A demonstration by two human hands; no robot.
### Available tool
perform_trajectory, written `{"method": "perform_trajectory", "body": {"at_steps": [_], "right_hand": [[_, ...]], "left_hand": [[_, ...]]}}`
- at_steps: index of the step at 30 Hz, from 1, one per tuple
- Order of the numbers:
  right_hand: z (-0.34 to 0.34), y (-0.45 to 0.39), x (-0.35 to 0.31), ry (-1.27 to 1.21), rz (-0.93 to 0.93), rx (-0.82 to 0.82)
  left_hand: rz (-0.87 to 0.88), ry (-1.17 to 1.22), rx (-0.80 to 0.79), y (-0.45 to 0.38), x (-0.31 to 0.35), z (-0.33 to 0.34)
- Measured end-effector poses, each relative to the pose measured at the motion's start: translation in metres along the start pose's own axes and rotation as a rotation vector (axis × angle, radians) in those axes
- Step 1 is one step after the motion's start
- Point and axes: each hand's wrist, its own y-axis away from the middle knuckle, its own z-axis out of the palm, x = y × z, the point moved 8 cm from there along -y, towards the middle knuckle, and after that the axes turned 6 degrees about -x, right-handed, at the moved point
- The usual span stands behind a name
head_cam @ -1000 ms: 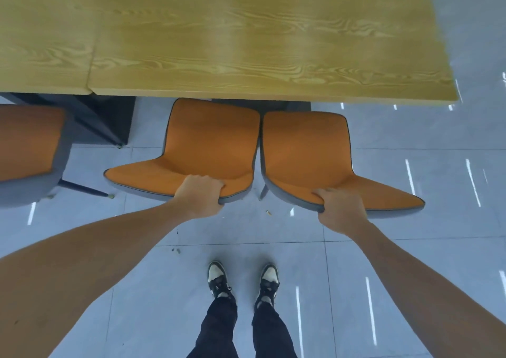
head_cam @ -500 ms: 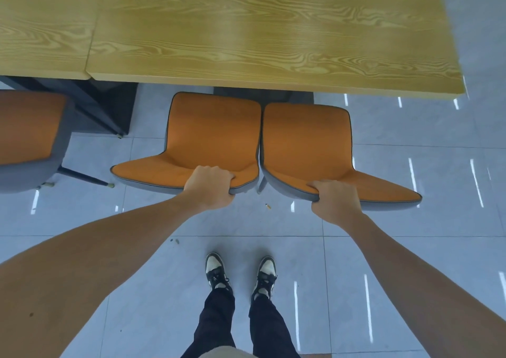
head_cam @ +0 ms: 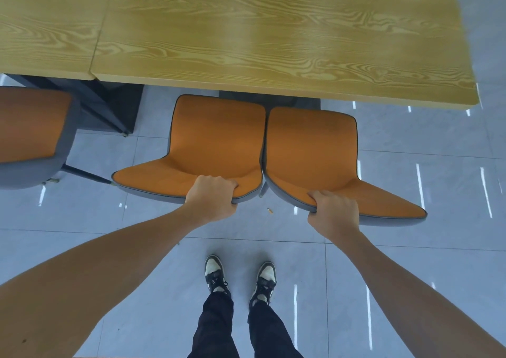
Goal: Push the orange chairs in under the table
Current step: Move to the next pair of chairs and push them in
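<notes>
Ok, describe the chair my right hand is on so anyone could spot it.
Find the wood-grain table; two orange chairs sit side by side at its near edge. Yours is the right orange chair, gripped by the right hand, nearest the table's corner.

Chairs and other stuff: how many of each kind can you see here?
Orange padded chairs with grey shells: 3
Yellow wood-grain tabletops: 2
Hands gripping chair backs: 2, left hand, right hand
Black-and-white sneakers: 2
Total: 9
</notes>
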Motion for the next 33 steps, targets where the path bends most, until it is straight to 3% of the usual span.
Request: {"method": "perform_trajectory", "body": {"at_steps": [12,22,33], "right_hand": [[0.006,0.005,-0.001,0.038,-0.077,0.013],[-0.011,-0.006,0.005,-0.006,-0.162,0.183],[0.01,0.004,0.009,0.069,-0.088,0.044]], "left_hand": [[-0.05,-0.004,0.039,0.005,0.003,0.001],[-0.055,0.001,0.032,-0.006,0.01,-0.005],[-0.076,0.039,0.064,0.004,0.015,0.001]]}}
